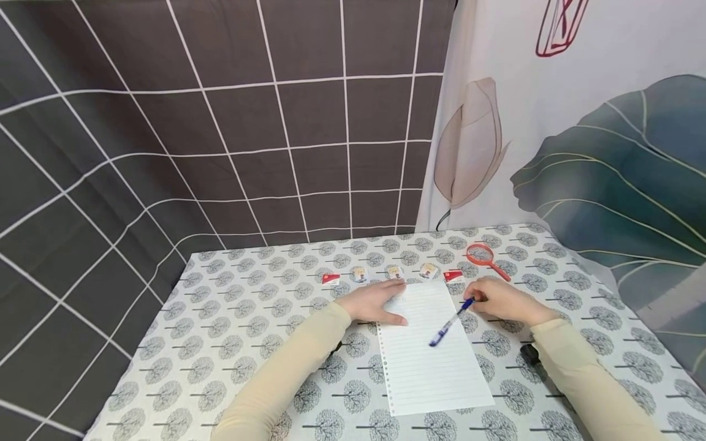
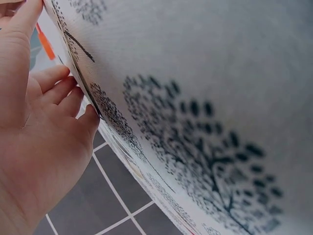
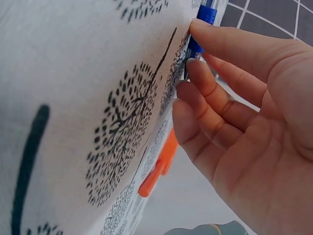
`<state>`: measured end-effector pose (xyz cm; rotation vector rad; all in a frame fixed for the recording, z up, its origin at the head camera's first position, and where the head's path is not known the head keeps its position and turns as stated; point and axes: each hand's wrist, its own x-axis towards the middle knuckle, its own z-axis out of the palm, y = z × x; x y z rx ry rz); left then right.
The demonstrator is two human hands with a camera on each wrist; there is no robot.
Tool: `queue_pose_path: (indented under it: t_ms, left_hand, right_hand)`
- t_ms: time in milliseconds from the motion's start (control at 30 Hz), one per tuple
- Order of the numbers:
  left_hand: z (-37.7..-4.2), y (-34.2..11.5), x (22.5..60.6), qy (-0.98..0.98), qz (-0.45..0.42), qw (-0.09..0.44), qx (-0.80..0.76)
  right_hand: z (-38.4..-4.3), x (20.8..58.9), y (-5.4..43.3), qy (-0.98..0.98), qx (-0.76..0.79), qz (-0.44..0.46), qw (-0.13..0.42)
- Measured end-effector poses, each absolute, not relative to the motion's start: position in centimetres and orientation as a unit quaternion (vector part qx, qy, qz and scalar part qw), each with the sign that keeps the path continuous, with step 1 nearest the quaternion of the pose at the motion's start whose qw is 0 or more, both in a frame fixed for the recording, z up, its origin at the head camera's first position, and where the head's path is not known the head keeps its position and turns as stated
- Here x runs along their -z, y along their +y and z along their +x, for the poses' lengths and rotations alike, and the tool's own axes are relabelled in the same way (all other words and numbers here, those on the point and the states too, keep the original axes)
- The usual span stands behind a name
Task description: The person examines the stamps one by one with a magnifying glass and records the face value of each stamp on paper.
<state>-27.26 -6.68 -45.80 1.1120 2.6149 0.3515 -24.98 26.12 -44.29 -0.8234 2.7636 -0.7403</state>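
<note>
A blue and clear pen [image 1: 451, 323] slants over the right part of a lined sheet of paper [image 1: 436, 373] with punched holes down its left edge. My right hand [image 1: 503, 299] pinches the pen's blue grip [image 3: 208, 14] near the writing tip between thumb and fingers, just off the paper's right edge. The pen's other end points toward me over the sheet. Fingers spread, my left hand [image 1: 377, 301] rests on the upper left of the paper. In the left wrist view that hand [image 2: 44, 132] shows its palm, with the fingers against the tabletop.
Behind the paper lies a row of small cards: a red and white card [image 1: 331, 279] at the left, several picture cards such as one [image 1: 360, 274], and another red and white card [image 1: 454, 276]. An orange-red magnifying glass [image 1: 499, 270] lies at back right. Tree-patterned cloth [image 1: 248, 361] covers the table.
</note>
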Motion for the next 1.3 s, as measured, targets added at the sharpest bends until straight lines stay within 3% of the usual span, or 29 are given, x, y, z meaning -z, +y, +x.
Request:
queue_pose_path:
  t_ms: [1033,1300]
  left_hand:
    - [-27.85,-6.68,46.37,0.9,0.386,0.149,-0.135]
    - [-27.82,-6.68,46.26,0.9,0.387,0.149,-0.134]
  right_hand:
    - [-24.87,43.97,26.21,0.93,0.232,-0.27,0.095]
    - [-24.79,43.73,26.46,0.921,0.273,-0.273,0.047]
